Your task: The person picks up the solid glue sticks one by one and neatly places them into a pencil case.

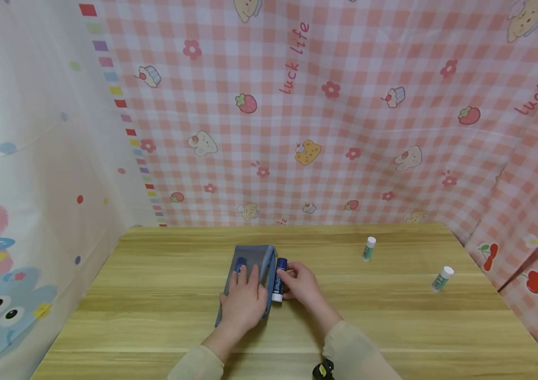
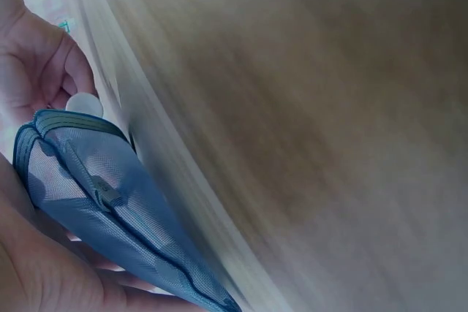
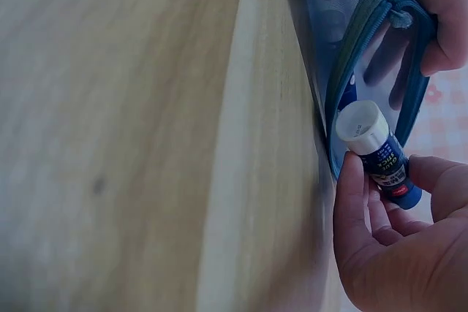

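Observation:
A blue mesh zip pouch lies on the table with its zipped side gaping toward the right. My left hand rests on top of it, fingers straight and spread over the mesh, thumb near the opening. Between the thumb and fingers of my right hand is a dark blue glue stick with a white end. That glue stick is right at the pouch's open edge, its white end toward me in the head view. Through the mesh shows another dark blue stick, partly covered by the left fingers.
Two white-capped green glue sticks stand to the right: one glue stick toward the back, another glue stick farther right. A small black object is by the right sleeve at the front. Patterned cloth hangs behind the wooden table.

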### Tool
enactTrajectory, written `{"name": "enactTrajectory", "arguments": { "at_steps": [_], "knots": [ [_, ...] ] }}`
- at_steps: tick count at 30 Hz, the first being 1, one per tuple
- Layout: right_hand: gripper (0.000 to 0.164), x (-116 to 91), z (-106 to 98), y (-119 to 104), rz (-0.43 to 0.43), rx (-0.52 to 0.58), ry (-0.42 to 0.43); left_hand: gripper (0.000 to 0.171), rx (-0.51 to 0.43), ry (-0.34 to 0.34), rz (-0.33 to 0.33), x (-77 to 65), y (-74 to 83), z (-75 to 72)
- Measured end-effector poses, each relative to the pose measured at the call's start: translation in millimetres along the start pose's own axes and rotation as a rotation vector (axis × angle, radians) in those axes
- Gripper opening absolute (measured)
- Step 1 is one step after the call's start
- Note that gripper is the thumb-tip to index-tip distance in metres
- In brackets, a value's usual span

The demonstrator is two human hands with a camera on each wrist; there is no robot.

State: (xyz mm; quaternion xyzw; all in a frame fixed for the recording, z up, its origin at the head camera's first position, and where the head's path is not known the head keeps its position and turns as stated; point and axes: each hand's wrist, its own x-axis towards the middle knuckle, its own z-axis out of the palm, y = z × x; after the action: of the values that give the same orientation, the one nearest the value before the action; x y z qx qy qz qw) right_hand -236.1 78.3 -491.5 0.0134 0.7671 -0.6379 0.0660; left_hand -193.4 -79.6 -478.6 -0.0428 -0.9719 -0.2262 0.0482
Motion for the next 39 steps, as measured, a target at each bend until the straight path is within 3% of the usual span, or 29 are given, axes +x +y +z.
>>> {"name": "enactTrajectory", "arguments": {
  "at_steps": [15,26,39],
  "knots": [
    [0.042,10,10,-2,0.072,-0.028,-0.031,0.053,-0.014,-0.014,-0.008,-0.6,1.5,-3.2],
    [0.034,7,15,-3,0.023,0.0,-0.037,0.055,-0.018,-0.025,-0.017,0.3,0.3,-1.6],
    [0.034,-3,-1,5,-0.037,0.05,-0.061,0.055,-0.006,-0.004,-0.011,0.8,0.7,-0.5]
  ]
}}
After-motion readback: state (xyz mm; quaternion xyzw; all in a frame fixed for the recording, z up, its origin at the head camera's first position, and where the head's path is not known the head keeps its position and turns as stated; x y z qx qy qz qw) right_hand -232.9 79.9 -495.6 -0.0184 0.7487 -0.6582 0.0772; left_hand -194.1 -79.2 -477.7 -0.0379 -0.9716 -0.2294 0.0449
